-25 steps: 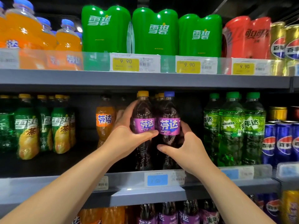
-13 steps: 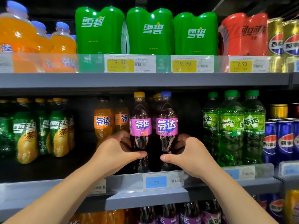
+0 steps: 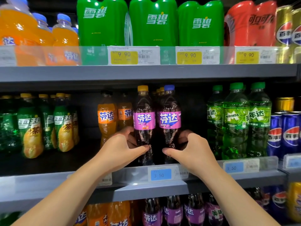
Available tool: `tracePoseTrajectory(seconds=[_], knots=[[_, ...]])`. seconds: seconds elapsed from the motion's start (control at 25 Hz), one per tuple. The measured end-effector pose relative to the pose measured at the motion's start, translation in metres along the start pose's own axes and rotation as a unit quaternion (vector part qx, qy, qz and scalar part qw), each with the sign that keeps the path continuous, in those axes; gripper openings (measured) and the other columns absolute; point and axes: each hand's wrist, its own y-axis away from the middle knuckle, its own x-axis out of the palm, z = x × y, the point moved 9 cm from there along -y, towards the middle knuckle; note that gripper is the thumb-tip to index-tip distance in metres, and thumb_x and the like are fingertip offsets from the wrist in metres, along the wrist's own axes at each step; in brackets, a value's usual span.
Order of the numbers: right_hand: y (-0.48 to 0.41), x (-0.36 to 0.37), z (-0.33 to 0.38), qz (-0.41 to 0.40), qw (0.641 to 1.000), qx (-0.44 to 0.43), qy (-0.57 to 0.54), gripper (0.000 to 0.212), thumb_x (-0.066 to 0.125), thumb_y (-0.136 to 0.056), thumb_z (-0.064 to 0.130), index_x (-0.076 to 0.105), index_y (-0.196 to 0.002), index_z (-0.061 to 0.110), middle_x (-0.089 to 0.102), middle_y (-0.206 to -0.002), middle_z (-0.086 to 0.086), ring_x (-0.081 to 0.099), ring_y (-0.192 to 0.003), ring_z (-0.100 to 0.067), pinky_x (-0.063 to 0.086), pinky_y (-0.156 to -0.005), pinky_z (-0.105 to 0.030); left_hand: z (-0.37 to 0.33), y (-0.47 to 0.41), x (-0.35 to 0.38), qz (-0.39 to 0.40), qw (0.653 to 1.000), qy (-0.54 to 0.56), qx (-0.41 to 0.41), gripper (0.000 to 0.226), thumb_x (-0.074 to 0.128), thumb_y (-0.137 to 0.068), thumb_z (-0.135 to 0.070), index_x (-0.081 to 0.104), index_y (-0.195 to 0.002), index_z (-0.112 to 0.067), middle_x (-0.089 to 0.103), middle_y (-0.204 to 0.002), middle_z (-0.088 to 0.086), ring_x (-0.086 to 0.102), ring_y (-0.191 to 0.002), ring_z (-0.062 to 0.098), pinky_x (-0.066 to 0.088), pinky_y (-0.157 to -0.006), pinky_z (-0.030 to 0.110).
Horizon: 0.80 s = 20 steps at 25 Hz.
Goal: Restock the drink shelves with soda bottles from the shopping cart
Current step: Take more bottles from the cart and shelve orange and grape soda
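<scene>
Two dark purple-labelled plastic soda bottles (image 3: 144,126) (image 3: 169,126) are gripped low, one each, by left hand (image 3: 120,147) and right hand (image 3: 190,149); careless release could topple them.

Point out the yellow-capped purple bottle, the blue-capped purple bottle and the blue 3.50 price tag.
yellow-capped purple bottle (image 3: 144,119): head view, on its purple label.
blue-capped purple bottle (image 3: 169,119): head view, on its purple label.
blue 3.50 price tag (image 3: 161,175): head view, on its blue panel.
</scene>
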Motion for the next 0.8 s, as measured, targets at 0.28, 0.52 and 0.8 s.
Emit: tracePoseTrajectory(seconds=[0.28,0.52,0.8], knots=[[0.012,-0.01,0.001,-0.095,0.994,-0.038,-0.025,0.084,0.087,-0.064,0.06,0.049,-0.131,0.025,0.055,-0.111,0.014,0.055,-0.102,-0.008,0.048,-0.081,-0.027,0.0,0.002,-0.003,-0.008,1.0,-0.008,0.005,0.042,0.074,-0.078,-0.059,0.046,-0.107,-0.05,0.067,-0.085,-0.022,0.061,-0.083,-0.018,0.044,-0.056,0.001],[0.058,-0.023,0.054,-0.2,0.926,-0.289,-0.136,0.044,0.075,-0.084,0.024,0.06,-0.125,0.017,0.056,-0.122,0.007,0.054,-0.117,-0.016,0.048,-0.1,-0.037,0.007,0.027,-0.042,-0.066,0.997,-0.037,0.017,0.067,0.058,-0.083,-0.063,0.048,-0.138,-0.026,0.059,-0.12,-0.019,0.058,-0.108,-0.003,0.047,-0.085,0.015],[0.086,0.036,0.113,0.05,0.938,-0.316,-0.132,0.06,0.061,-0.089,0.05,0.048,-0.145,0.032,0.046,-0.143,0.023,0.041,-0.138,-0.001,0.037,-0.11,-0.013,0.012,0.095,-0.09,-0.066,0.985,-0.124,0.104,0.059,0.054,-0.093,-0.059,0.045,-0.142,-0.027,0.047,-0.141,-0.012,0.044,-0.131,0.004,0.04,-0.106,0.026]])
